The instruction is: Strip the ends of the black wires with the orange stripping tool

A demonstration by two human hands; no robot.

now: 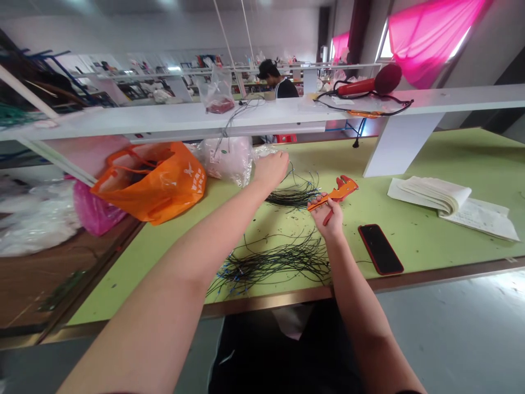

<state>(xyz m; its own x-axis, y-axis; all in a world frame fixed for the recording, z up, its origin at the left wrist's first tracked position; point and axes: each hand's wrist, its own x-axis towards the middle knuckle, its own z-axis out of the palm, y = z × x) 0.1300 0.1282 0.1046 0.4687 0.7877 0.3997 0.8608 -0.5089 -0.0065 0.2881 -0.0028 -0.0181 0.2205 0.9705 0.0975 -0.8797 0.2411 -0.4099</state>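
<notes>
My right hand [330, 218] is wrapped round the handles of an orange and red hand tool [342, 190], its jaws pointing up and to the right. Farther forward and to the left, my left hand [273, 167] is closed, fingers bent down, above the far end of a bundle of thin black wires [293, 198]; what its fingertips hold, if anything, is hidden. A second, looser pile of black wires [274, 261] with small blue ends lies nearer the table's front edge.
On the green table [435, 158] lie a phone [380, 249] and an open notebook [435, 194] at right. An orange bag [164, 183] and clear plastic bag [227, 158] stand left. A white shelf [283, 112] crosses behind, holding a red heat tool [361, 86]. A person [283, 85] sits beyond.
</notes>
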